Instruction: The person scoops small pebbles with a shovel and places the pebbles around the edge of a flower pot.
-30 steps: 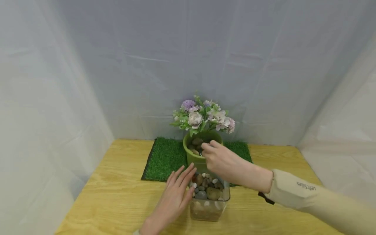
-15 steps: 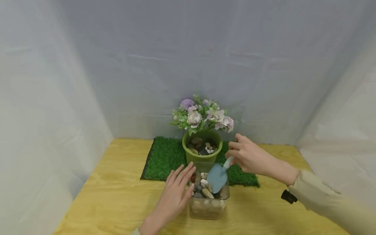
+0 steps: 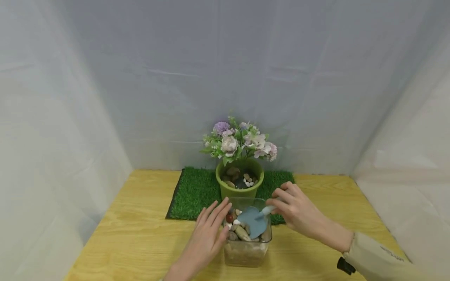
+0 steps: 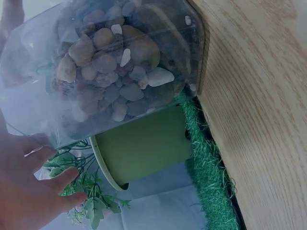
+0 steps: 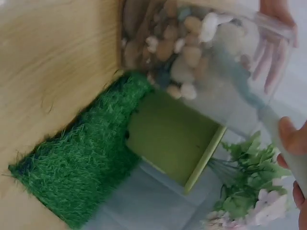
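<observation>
My right hand (image 3: 299, 210) grips the pale handle of a small blue trowel (image 3: 254, 223). The trowel's blade lies inside a clear plastic box (image 3: 246, 253), over the pebbles (image 3: 241, 233). In the right wrist view, the curled fingers hold the handle (image 5: 283, 143) above the box's rim. My left hand (image 3: 207, 238) rests along the box's left side with its fingers straight. Behind the box stands a green flowerpot (image 3: 239, 191) with artificial flowers (image 3: 242, 142); stones and a small heap of light pebbles (image 3: 248, 181) lie in it.
The flowerpot stands on a green artificial grass mat (image 3: 197, 191), and the box is just in front of it on the wooden table (image 3: 140, 234). White sheeting (image 3: 175, 97) hangs behind and at both sides.
My right hand has moved from over the flowerpot back to the box, bringing the trowel down among the pebbles. Light pebbles show in the pot. The left hand has stayed in place.
</observation>
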The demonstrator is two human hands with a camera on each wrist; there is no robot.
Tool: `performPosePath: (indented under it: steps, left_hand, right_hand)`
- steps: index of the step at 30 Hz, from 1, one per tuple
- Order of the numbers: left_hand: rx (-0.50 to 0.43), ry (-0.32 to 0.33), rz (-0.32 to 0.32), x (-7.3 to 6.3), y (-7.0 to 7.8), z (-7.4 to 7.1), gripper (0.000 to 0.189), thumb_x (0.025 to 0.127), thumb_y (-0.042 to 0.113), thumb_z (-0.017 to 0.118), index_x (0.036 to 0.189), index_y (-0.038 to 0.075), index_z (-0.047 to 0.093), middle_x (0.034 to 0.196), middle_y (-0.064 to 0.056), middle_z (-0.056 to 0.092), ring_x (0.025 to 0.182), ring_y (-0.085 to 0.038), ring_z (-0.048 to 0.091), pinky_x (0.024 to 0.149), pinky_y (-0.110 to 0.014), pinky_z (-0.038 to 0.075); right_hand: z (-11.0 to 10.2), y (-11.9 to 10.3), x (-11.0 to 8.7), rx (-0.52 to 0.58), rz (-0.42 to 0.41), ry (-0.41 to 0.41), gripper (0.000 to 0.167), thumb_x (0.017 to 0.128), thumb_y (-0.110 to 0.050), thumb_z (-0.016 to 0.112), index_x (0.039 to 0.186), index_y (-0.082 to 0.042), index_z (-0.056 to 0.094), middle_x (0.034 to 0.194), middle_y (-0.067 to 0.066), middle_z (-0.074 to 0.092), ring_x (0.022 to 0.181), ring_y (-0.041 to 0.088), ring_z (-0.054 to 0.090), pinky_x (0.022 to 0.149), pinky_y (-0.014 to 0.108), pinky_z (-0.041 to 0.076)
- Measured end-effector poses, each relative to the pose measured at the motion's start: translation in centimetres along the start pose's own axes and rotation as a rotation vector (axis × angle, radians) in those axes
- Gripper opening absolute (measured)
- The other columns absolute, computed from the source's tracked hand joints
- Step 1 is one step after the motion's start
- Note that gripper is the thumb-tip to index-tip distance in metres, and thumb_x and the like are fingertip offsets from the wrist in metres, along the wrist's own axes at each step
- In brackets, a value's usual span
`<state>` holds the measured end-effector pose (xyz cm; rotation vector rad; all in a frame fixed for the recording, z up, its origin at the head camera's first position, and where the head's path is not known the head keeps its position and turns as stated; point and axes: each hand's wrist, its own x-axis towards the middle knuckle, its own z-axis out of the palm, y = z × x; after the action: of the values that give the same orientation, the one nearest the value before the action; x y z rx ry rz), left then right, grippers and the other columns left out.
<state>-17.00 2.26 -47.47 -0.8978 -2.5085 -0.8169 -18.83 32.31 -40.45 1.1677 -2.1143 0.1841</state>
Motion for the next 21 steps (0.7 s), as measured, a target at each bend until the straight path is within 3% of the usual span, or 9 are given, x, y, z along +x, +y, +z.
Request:
performPosePath:
  steps: [3, 8, 11, 13, 21]
  left_hand:
    - [-0.005, -0.003, -0.002, 0.0, 0.0, -0.2, 0.053, 0.106, 0.026, 0.051, 0.157, 0.017, 0.04, 0.165, 0.003, 0.032, 0.148, -0.032, 0.035, 0.114, -0.067, 0.03]
    - [-0.002, -0.016, 0.002, 0.0, 0.1, -0.3, 0.052, 0.107, 0.028, 0.05, 0.157, 0.017, 0.041, 0.165, 0.004, 0.032, 0.147, -0.033, 0.036, 0.114, -0.066, 0.03]
    - [0.001, -0.019, 0.008, 0.0, 0.1, -0.3, 0.053, 0.107, 0.028, 0.05, 0.157, 0.017, 0.04, 0.165, 0.003, 0.031, 0.147, -0.034, 0.035, 0.114, -0.066, 0.03]
    - [0.006, -0.015, 0.012, 0.0, 0.0, -0.3, 0.053, 0.106, 0.028, 0.05, 0.157, 0.017, 0.039, 0.165, 0.003, 0.031, 0.147, -0.034, 0.035, 0.114, -0.067, 0.03]
    - [0.013, -0.001, 0.015, -0.1, -0.1, -0.4, 0.053, 0.106, 0.029, 0.05, 0.157, 0.018, 0.04, 0.165, 0.003, 0.031, 0.147, -0.034, 0.036, 0.114, -0.066, 0.03]
  right_hand:
    - [0.8, 0.3, -0.7, 0.119, 0.084, 0.056, 0.036, 0.106, -0.035, 0.048, 0.102, -0.012, 0.076, 0.098, 0.002, 0.064, 0.091, 0.021, 0.047, 0.076, 0.034, 0.04]
    - [1.9, 0.5, -0.9, 0.193, 0.187, 0.088, 0.018, 0.088, -0.025, 0.076, 0.103, -0.015, 0.078, 0.097, -0.001, 0.065, 0.09, 0.018, 0.047, 0.071, 0.03, 0.041]
    - [2.2, 0.2, -0.6, 0.189, 0.223, 0.092, 0.03, 0.072, -0.013, 0.087, 0.1, -0.017, 0.079, 0.096, -0.003, 0.065, 0.09, 0.017, 0.047, 0.069, 0.03, 0.042]
    - [2.3, 0.0, -0.5, 0.189, 0.239, 0.098, 0.034, 0.067, -0.009, 0.089, 0.099, -0.018, 0.079, 0.095, -0.003, 0.065, 0.091, 0.017, 0.047, 0.07, 0.031, 0.042]
    - [1.9, -0.5, -0.5, 0.212, 0.357, 0.06, 0.029, 0.07, -0.009, 0.087, 0.096, -0.017, 0.08, 0.09, -0.006, 0.066, 0.08, 0.009, 0.04, 0.068, 0.026, 0.035]
